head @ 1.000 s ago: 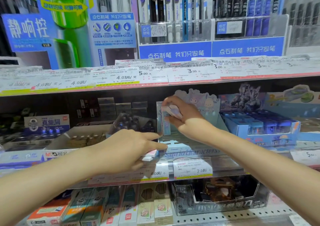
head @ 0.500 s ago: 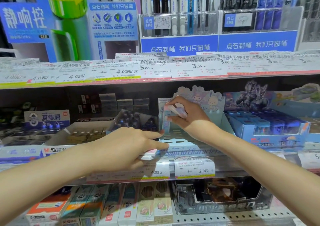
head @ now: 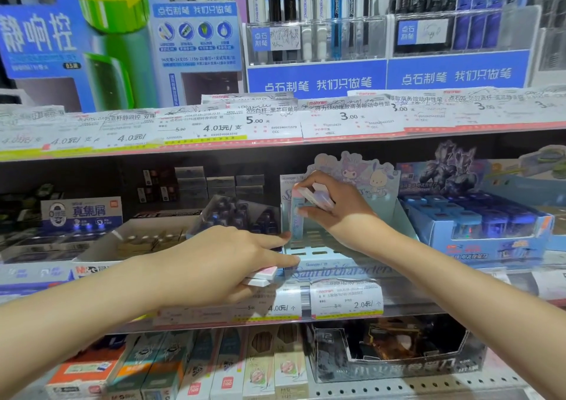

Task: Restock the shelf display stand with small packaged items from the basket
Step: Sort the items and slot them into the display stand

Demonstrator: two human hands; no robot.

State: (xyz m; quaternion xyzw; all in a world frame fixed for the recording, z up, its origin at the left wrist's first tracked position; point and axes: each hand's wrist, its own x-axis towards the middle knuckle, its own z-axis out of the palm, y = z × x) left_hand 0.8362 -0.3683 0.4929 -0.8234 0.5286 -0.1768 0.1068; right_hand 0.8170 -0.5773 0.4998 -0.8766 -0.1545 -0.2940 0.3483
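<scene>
The head view looks at store shelves. The pale blue display stand (head: 337,251) sits on the middle shelf; its front reads "Sanrio characters" and its cartoon-figure backboard stands upright behind. Its slotted floor is mostly bare, with one tall pale blue packet (head: 296,219) upright in the rear left corner.

The right hand (head: 332,208) reaches into the stand, its fingers closed around several small pastel packaged items (head: 315,199), the thumb touching the upright packet. The left hand (head: 220,265) rests at the stand's front left corner, index finger stretched to its edge, the other fingers curled around a few flat pink and white packets (head: 260,277).

A price tag (head: 346,300) below the stand reads "2.0元/个"; the tag beside it reads "4.00元/个". The upper shelf strip shows "5.00", "3.00" and "4.01元/支". Blue pen holders (head: 315,76) above carry "点石制笔 我们只做笔" and hold upright pens. A large blue poster (head: 36,36) at upper left reads "静响控".

Left of the stand, a white open M&G carton (head: 101,246) holds small items too blurred to identify, behind it a box (head: 81,212) marked "真集屑". To the right, a blue carton (head: 477,225) is packed with small blue boxes.
</scene>
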